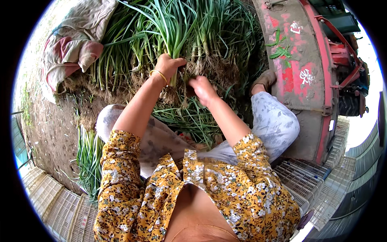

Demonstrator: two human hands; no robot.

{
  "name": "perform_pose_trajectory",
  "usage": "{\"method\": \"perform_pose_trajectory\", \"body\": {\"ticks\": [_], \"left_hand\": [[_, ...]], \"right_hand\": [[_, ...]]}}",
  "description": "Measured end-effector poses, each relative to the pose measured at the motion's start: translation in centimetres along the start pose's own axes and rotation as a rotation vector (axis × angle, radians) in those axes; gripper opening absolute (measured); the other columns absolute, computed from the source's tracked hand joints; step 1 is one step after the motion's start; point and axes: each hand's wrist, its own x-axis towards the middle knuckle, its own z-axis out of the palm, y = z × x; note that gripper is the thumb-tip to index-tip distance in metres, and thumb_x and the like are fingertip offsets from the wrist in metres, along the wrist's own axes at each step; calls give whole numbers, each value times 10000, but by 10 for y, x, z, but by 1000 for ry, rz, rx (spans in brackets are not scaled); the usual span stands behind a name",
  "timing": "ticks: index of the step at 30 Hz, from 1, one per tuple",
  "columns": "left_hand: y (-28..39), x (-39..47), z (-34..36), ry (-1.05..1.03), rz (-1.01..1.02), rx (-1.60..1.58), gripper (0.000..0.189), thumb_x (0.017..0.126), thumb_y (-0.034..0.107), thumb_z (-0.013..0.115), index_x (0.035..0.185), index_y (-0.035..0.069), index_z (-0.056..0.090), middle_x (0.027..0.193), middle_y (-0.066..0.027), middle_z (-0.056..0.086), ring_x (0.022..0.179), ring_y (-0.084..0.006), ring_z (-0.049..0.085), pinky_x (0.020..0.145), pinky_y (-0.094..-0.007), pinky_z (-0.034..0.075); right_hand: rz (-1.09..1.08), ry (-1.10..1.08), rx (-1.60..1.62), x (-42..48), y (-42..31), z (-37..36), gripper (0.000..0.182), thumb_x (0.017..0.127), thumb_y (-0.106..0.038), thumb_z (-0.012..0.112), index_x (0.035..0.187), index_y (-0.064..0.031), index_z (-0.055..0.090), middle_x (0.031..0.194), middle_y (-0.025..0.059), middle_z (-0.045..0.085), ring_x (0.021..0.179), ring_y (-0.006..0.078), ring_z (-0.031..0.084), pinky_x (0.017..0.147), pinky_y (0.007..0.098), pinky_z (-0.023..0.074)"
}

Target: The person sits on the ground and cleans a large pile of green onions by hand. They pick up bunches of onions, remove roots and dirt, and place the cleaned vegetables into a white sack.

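My left hand (170,67) is closed around a bunch of green onion plants (175,33), leaves pointing away from me and roots hanging below the fist. A bracelet circles that wrist. Just right of it, my right hand (203,90) has its fingers curled beside the bunch's lower stems. A thin, brownish stalk (185,87) runs down at its fingertips; whether the fingers grip it is hidden. Beyond both hands spreads a large heap of green onions (208,39) with soil-covered roots. Loose green leaves (190,116) litter the ground between my legs.
A crumpled cloth (72,45) covers the heap's left end. Another onion bundle (89,154) lies on bare soil (51,130) by my left knee. At right stands a muddy red machine (302,78), close to my foot. Plastic crates (69,208) are behind me, with more crates (299,181) at right.
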Motion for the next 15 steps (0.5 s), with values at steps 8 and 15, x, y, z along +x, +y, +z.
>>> {"method": "perform_pose_trajectory", "body": {"ticks": [8,15], "left_hand": [[10,-8,8,32,-15,-172,143,749,120,670,756,-15,624,628,-53,595,494,-113,539,442,-250,425],[9,-7,11,24,-59,-138,139,742,117,675,771,-13,632,644,-58,608,511,-131,558,459,-255,443]], "right_hand": [[252,-722,-1465,-106,44,-28,196,806,-146,544,927,2,587,860,207,609,781,350,597,707,396,476],[6,0,64,-66,-13,12,230,904,-244,516,856,-24,561,661,-2,517,606,81,526,467,196,427]]}}
